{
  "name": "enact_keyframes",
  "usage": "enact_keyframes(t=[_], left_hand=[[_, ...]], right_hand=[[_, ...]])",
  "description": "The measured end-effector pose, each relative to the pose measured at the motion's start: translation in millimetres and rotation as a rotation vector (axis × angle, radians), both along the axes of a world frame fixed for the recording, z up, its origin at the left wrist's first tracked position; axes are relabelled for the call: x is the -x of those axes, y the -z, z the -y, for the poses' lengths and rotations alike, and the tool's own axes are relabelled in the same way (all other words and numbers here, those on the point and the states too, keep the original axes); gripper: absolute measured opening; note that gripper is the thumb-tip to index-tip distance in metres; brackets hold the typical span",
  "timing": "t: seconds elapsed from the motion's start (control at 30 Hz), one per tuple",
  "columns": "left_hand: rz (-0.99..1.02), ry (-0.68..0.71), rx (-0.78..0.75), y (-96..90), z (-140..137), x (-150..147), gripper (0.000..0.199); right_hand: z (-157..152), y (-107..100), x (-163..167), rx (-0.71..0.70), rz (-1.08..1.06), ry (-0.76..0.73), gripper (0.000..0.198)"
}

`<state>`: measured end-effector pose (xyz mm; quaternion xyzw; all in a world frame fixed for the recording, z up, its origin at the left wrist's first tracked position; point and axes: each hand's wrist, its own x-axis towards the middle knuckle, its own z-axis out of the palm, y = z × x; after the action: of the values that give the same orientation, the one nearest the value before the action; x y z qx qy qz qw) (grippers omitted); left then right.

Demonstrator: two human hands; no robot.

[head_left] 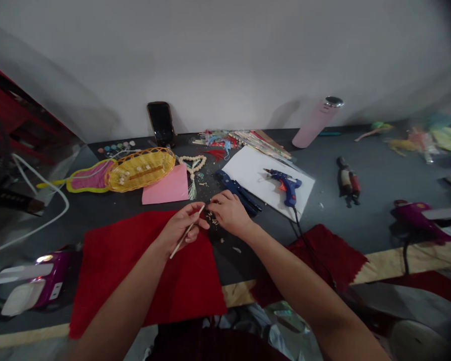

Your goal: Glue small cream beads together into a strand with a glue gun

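Note:
My left hand (184, 225) is closed around a thin pale wooden stick (187, 232), held at a slant above the red cloth (146, 271). Close to the stick's upper end, my right hand (231, 210) has its fingers curled and pressed together. Whatever is between those fingertips is too small or hidden to make out. Below them lies a scatter of small tan bits (212, 219) on the dark table. Just behind the right hand rests a pair of dark blue pliers-like cutters (240, 193).
A blue glue gun (288, 186) lies on white paper (244, 163). Leftward are a yellow woven basket (143, 170), pink paper (165, 188) and a bead string (193, 168). A phone (161, 123) and pink bottle (315, 123) stand by the wall. Purple devices (54, 278) sit at both sides.

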<state>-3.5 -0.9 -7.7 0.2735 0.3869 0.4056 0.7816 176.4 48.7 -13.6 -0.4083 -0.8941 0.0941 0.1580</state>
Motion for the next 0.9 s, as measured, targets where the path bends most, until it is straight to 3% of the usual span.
enact_keyframes(t=[0.2,0.33,0.4,0.53,0.7,0.9], left_hand=[[0.012,-0.010,-0.007,1.0,0.9,-0.9,0.039],[0.022,-0.027,-0.021,-0.3,1.2,-1.6,0.038],[0.014,-0.019,-0.028,-1.1,1.7,-1.8,0.040],[-0.015,-0.005,-0.054,-1.5,4.5,-3.6,0.039],[0.011,-0.058,-0.076,-2.7,9.5,-9.4,0.036],[-0.010,-0.048,-0.050,-9.3,12.7,-13.1,0.028]], right_hand=[[-2.9,3.9,0.6,0.000,-0.039,-0.012,0.016],[-2.5,0.0,-1.6,0.019,-0.267,-0.030,0.017],[0.2,-3.1,-3.1,0.105,-0.437,0.008,0.016],[8.3,-7.7,-3.7,0.415,-0.729,0.116,0.013],[14.8,-8.8,0.4,0.761,-0.956,0.090,0.015],[18.3,-6.4,3.4,0.814,-0.971,0.042,0.020]])
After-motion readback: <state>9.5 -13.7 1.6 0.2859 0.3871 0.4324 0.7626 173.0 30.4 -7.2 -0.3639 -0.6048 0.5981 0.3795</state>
